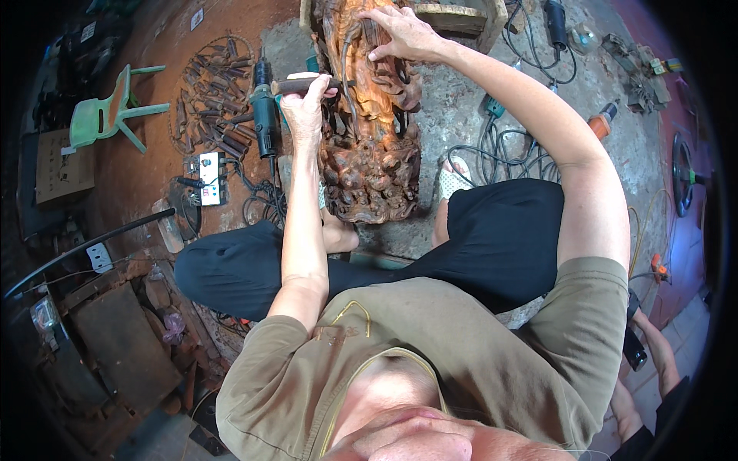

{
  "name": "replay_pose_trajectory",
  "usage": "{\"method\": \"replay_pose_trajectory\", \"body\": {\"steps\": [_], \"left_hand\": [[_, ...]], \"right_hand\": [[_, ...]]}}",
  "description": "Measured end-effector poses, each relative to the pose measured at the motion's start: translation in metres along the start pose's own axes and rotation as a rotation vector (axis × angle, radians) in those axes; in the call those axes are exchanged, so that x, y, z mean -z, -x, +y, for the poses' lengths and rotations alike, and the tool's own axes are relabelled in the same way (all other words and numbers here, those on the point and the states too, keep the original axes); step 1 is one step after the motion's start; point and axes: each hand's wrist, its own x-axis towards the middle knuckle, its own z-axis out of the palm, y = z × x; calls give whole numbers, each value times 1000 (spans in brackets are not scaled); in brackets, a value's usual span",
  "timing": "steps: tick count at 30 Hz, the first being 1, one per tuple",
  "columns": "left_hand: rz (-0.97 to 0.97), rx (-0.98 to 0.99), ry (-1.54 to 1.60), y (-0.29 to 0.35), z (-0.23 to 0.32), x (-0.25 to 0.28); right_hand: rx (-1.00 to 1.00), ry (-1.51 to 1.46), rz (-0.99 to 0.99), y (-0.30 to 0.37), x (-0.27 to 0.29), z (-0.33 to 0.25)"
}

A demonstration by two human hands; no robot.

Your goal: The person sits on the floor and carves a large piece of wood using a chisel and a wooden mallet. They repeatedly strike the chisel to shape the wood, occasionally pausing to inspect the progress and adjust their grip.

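Note:
A tall brown wood carving (370,165) with a knobbly base stands or lies between my feet, its far end near the top of the view. My left hand (304,107) is closed round the dark wooden handle of a carving chisel (288,86), held level at the carving's left side. The chisel's tip is hard to make out against the wood. Over the upper right of the carving, my right hand (403,34) spreads its fingers. Its fingertips appear to rest on the wood, and nothing is held in it.
On the left, a heap of carving chisels (215,107) lies beside a teal power tool (265,123) and a green plastic chair (111,115). A white control box (209,178) sits nearer. Black cables (500,154) and an orange-ended tool (601,124) lie right. Another person's arm (657,349) shows lower right.

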Motion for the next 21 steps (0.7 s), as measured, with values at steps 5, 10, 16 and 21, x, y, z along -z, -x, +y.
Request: {"method": "replay_pose_trajectory", "body": {"steps": [5,10,16,21], "left_hand": [[-7,88,46,-3,0,6],[90,23,111,-5,-4,3],[30,-26,12,-2,-4,0],[14,78,89,-2,0,-2]], "right_hand": [[-12,-18,-29,0,1,0],[36,-51,-11,2,-1,2],[39,-45,18,1,0,3],[74,86,43,-1,-16,24]]}}
